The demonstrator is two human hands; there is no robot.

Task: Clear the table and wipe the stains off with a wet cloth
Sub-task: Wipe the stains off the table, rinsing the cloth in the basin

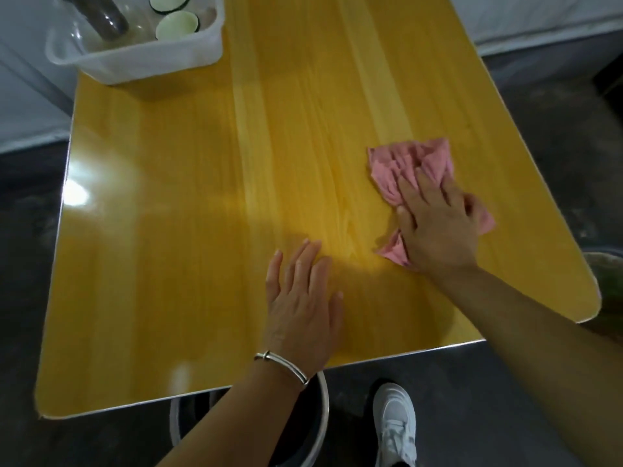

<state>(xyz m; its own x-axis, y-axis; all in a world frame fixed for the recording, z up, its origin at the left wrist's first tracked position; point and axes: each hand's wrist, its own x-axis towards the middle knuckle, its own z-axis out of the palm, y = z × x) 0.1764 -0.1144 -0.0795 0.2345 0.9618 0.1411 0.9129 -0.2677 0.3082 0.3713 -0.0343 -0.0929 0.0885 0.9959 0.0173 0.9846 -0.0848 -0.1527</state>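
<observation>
A glossy yellow wooden table (209, 203) fills the view. A crumpled pink cloth (408, 163) lies on its right side. My right hand (438, 224) presses flat on the cloth's near part, fingers spread and pointing away from me. My left hand (303, 305) rests palm down on the bare tabletop near the front edge, fingers straight, a silver bangle on its wrist. No stain shows on the wood around the cloth.
A translucent white plastic tub (141, 62) stands at the far left corner, holding pale green bowls (177, 25) and a dark glass item. A round dark bin (303, 426) sits under the front edge. My white shoe (394, 423) is on the dark floor.
</observation>
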